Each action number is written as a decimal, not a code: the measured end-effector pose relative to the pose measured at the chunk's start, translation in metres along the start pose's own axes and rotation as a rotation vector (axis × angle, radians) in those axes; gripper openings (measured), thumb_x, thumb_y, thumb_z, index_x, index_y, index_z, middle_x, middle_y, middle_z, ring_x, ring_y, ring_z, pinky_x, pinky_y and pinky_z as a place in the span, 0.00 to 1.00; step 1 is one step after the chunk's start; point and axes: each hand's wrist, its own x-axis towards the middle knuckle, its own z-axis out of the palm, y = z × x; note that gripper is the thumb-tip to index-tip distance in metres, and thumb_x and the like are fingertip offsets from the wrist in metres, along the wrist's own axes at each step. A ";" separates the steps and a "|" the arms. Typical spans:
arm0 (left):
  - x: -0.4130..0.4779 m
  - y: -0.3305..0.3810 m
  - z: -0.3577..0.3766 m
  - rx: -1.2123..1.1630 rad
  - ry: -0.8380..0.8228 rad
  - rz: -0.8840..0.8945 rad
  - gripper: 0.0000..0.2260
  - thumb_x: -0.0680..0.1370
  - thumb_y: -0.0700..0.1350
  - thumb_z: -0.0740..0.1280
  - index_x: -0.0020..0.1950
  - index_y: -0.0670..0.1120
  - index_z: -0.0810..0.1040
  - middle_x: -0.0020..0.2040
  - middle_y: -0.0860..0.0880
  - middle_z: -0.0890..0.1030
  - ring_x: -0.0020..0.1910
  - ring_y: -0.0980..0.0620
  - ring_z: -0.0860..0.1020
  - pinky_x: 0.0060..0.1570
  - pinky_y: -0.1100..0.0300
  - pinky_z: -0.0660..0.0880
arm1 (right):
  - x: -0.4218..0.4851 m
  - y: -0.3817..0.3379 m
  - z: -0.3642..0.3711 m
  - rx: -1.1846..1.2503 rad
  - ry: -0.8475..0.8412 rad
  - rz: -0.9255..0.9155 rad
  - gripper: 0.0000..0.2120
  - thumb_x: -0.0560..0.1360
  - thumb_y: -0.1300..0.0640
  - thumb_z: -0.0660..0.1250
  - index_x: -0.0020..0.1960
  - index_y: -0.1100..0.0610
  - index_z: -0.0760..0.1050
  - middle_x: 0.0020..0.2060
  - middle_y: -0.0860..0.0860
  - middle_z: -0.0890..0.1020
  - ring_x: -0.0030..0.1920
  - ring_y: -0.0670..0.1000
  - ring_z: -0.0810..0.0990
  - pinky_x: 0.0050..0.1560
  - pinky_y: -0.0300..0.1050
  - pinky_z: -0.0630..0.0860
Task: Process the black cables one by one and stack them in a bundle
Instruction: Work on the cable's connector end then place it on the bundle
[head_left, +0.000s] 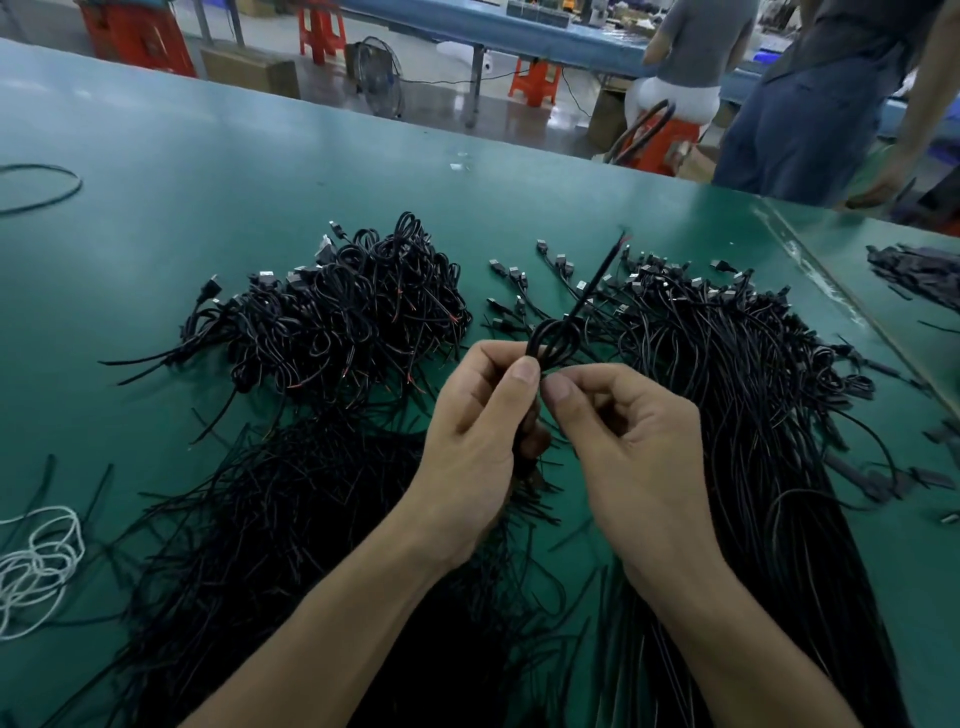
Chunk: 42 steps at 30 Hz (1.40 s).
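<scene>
Head view. Both hands meet above the middle of the green table (218, 171). The left hand (467, 441) has its fingers curled and its thumb pressed onto a black cable (553, 340), gripping the cable's lower run. The right hand (628, 436), fingers likewise curled, pinches the same cable between thumb and forefinger just beside the left thumb. Above the two thumbs the cable forms a small loop, and its free end (602, 270) rises at a slant to a stripped tip showing a red strand. Left of the hands lies a heap of coiled cables (353, 312). Right of them lies a long sheaf of straight cables (737, 395), its USB plugs fanned toward the far side. Beneath the forearms spreads a loose mass of black strands (291, 530). A white cord (36, 566) lies tangled at the frame's left margin, and a single black loop (47, 187) lies well apart at far left. A cardboard box (249, 73) stands on the floor beyond the table; its contents cannot be told. The table's far edge runs diagonally from upper left down to the right, and a broad band of green surface lies between that edge and the heaps. At right a seam (810, 270) separates the table from an adjoining surface bearing dark flat pieces (914, 270). Beyond the edge one person sits on an orange stool (660, 140) and another stands near the corner.
</scene>
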 end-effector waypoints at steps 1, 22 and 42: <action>0.000 0.000 0.000 0.017 0.001 0.003 0.09 0.80 0.48 0.62 0.42 0.56 0.79 0.36 0.51 0.73 0.34 0.54 0.69 0.32 0.62 0.70 | 0.001 0.000 0.000 0.012 -0.016 0.030 0.06 0.77 0.56 0.70 0.42 0.49 0.82 0.35 0.44 0.84 0.35 0.41 0.82 0.38 0.33 0.77; 0.004 0.007 -0.010 0.099 -0.083 -0.014 0.12 0.81 0.50 0.62 0.49 0.46 0.83 0.39 0.48 0.81 0.39 0.52 0.79 0.39 0.60 0.76 | 0.009 0.013 -0.020 -0.394 -0.046 -0.392 0.04 0.76 0.62 0.70 0.45 0.54 0.79 0.41 0.47 0.78 0.43 0.42 0.76 0.44 0.29 0.70; -0.003 -0.011 -0.010 1.041 -0.227 0.499 0.14 0.74 0.40 0.61 0.51 0.42 0.85 0.46 0.51 0.74 0.44 0.55 0.73 0.45 0.70 0.68 | 0.018 0.021 -0.026 0.187 -0.018 0.237 0.05 0.74 0.58 0.72 0.39 0.55 0.81 0.30 0.45 0.80 0.32 0.42 0.76 0.37 0.35 0.75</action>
